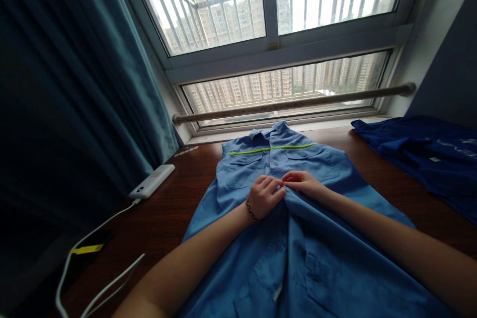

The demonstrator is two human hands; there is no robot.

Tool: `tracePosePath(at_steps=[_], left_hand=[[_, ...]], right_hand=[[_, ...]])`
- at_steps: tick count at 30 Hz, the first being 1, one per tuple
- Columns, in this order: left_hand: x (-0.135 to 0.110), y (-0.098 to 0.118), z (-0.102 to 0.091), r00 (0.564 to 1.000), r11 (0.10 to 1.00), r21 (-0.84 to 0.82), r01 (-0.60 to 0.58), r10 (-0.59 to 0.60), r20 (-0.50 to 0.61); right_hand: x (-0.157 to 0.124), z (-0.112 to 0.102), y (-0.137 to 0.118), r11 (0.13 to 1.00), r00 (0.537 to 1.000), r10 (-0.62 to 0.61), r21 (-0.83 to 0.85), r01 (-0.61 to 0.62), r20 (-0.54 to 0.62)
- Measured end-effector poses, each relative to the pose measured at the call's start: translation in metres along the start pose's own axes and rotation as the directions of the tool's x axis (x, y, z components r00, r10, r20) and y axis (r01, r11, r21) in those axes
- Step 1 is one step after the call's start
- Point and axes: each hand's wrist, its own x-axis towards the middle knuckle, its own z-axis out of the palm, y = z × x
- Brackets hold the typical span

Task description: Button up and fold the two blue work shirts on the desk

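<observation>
A light blue work shirt point(238, 174) with yellow-green stripes and chest pockets lies spread on the dark wooden table, its collar toward the window. My left hand point(265, 196), with a braided bracelet at the wrist, pinches the front edge of the shirt near the middle. Right beside it, my right hand point(302, 184) grips the same front opening, fingertips almost touching the left ones. Above the hands the placket is closed, with a button showing between the pockets. Below them the two front edges meet loosely. Whatever small part sits between my fingertips is hidden.
A white power bank point(152, 181) with a white cable point(100, 231) lies at the left by the blue curtain point(112, 59). Dark blue folded cloth point(421, 151) rests at the right. A horizontal rail point(298, 105) crosses the window behind the wooden table point(186, 179).
</observation>
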Motion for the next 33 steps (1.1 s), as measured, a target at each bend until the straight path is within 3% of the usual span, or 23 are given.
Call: tracePosePath(at_steps=[9, 16, 20, 22, 25, 28, 33], left_hand=[[0.001, -0.002, 0.001, 0.995, 0.995, 0.005, 0.103, -0.103, 0.005], [0.0, -0.001, 0.001, 0.999, 0.999, 0.016, 0.051, -0.051, 0.015], [-0.001, -0.002, 0.001, 1.0, 1.0, 0.017, 0.023, -0.023, 0.008], [-0.002, -0.002, 0.0, 1.0, 1.0, 0.026, 0.015, -0.015, 0.005], [-0.002, -0.002, 0.0, 1.0, 1.0, 0.026, 0.008, -0.008, -0.015], [-0.003, -0.003, 0.0, 0.999, 1.0, 0.009, 0.017, -0.017, -0.029], [-0.005, -0.009, 0.003, 1.0, 0.996, -0.088, 0.004, -0.004, -0.003]], right_hand=[[-0.001, 0.0, -0.001, 0.999, 0.999, -0.033, -0.01, 0.033, 0.003], [0.001, 0.0, 0.003, 0.995, 0.998, -0.055, -0.086, 0.054, -0.003], [0.001, 0.001, 0.007, 0.968, 0.989, -0.148, -0.204, 0.145, 0.003], [0.0, 0.002, 0.006, 0.915, 0.972, -0.233, -0.34, 0.219, 0.0], [-0.005, 0.002, 0.003, 0.755, 0.928, -0.37, -0.566, 0.331, 0.049], [-0.009, 0.002, -0.001, 0.634, 0.897, -0.425, -0.667, 0.392, 0.123], [-0.011, 0.004, -0.002, 0.592, 0.891, -0.436, -0.706, 0.389, 0.125]])
